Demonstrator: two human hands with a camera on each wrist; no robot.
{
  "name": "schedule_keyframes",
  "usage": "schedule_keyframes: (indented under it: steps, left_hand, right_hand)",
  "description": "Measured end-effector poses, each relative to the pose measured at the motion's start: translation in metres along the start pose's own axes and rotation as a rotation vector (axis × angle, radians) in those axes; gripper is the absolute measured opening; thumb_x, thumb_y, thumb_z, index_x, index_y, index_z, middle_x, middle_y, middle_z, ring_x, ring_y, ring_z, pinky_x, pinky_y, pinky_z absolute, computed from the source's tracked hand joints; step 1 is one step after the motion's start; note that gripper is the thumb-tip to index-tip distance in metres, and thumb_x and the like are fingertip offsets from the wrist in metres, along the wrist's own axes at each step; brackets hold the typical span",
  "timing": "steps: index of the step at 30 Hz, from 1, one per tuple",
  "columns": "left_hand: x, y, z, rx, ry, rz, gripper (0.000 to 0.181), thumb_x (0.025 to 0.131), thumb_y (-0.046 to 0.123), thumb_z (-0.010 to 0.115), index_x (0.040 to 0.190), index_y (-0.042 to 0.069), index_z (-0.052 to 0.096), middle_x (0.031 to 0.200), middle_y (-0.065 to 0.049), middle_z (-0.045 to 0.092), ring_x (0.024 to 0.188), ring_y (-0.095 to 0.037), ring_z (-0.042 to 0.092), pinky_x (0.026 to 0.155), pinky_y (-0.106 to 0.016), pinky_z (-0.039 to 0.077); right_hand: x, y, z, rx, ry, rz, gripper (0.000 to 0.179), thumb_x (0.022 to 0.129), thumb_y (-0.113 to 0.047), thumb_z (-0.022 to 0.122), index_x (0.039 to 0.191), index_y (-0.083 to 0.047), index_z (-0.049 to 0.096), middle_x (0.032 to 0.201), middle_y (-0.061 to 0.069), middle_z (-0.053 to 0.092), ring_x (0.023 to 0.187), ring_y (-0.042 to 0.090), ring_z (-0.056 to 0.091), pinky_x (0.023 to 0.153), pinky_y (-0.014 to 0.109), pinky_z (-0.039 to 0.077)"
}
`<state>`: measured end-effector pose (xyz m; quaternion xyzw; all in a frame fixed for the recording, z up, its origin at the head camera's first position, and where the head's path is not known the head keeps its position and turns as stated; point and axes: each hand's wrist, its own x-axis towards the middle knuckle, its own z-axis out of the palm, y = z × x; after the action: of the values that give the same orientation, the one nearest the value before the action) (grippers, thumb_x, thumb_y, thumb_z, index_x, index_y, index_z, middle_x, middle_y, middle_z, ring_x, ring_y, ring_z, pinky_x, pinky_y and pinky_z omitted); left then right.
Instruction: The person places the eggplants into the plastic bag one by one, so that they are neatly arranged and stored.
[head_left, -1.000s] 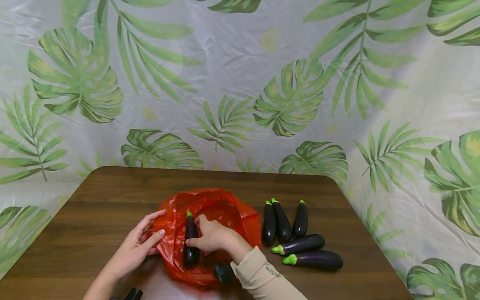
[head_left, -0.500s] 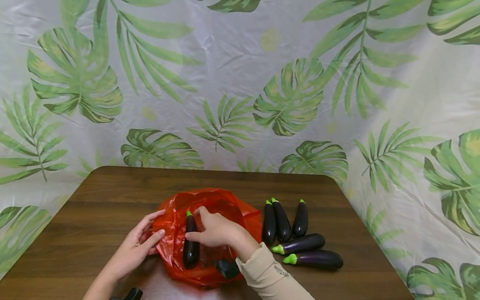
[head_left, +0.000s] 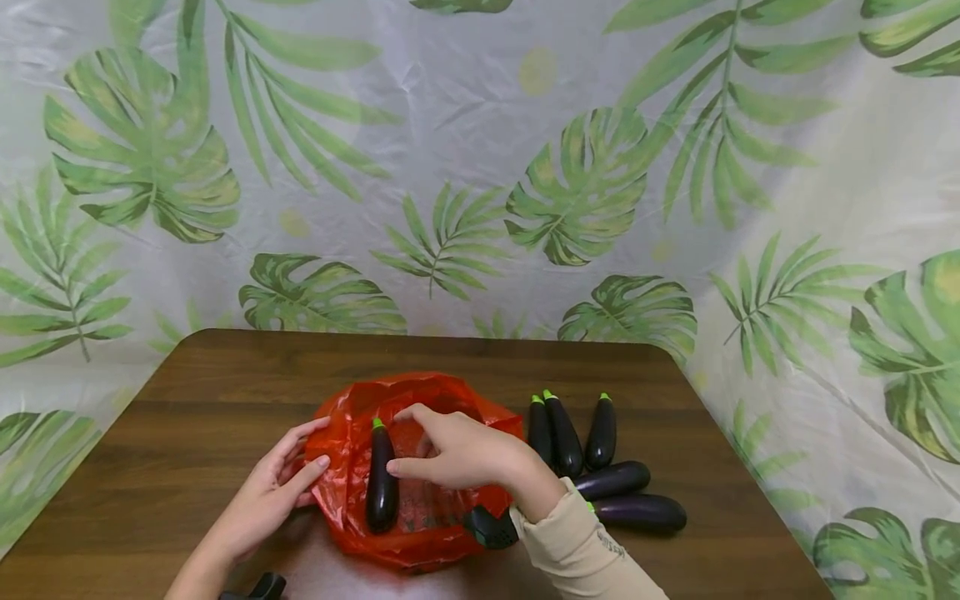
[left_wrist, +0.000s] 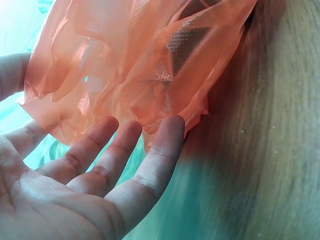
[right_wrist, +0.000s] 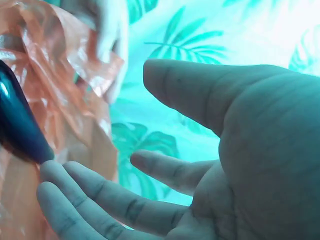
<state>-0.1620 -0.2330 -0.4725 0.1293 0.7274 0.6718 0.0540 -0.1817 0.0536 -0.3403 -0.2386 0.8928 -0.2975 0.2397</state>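
A red plastic bag (head_left: 450,546) lies open on the table, with one dark purple eggplant (head_left: 382,492) inside it, its green stem end pointing away from me. At the bag's left rim my left hand (head_left: 273,492) holds the plastic between thumb and fingers; in the left wrist view its other fingers (left_wrist: 162,150) reach out under the thin film. Over the bag's opening, just right of the eggplant, hovers my right hand (head_left: 465,454), fingers spread and gripping nothing. The right wrist view has the eggplant (right_wrist: 17,115) near that hand's fingertips.
To the right of the bag lie several more eggplants (head_left: 602,433), partly behind my right sleeve (head_left: 570,533). The brown wooden table (head_left: 210,400) ends at a leaf-patterned sheet (head_left: 450,167) behind it. Black wrist cameras (head_left: 491,527) sit on both wrists.
My right hand has let go of the eggplant in the bag and moved up and to the right, its fingers opening. The left hand has kept its place at the rim.
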Motion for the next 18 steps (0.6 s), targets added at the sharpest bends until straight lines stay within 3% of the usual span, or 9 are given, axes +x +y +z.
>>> schedule_keyframes:
  steps: [6,18]
  left_hand:
    - [0.000,-0.002,0.000,-0.005,-0.008,0.018,0.054,0.113,0.013,0.055,0.162,0.006,0.035,0.130,0.016,0.064,0.106,-0.010,0.073,0.078,-0.035,0.067]
    - [0.001,-0.005,0.000,-0.005,-0.008,0.009,0.054,0.113,0.013,0.055,0.163,0.008,0.035,0.132,0.016,0.063,0.107,-0.010,0.073,0.078,-0.035,0.067]
  right_hand:
    - [-0.019,0.007,-0.017,-0.036,0.018,-0.039,0.055,0.106,-0.046,0.067,0.154,-0.023,0.051,0.114,-0.003,0.072,0.095,0.008,0.068,0.085,0.029,0.057]
    - [-0.060,0.030,-0.045,-0.026,0.116,-0.121,0.045,0.108,-0.044,0.065,0.146,-0.021,0.061,0.111,-0.005,0.072,0.102,0.011,0.068,0.096,0.035,0.059]
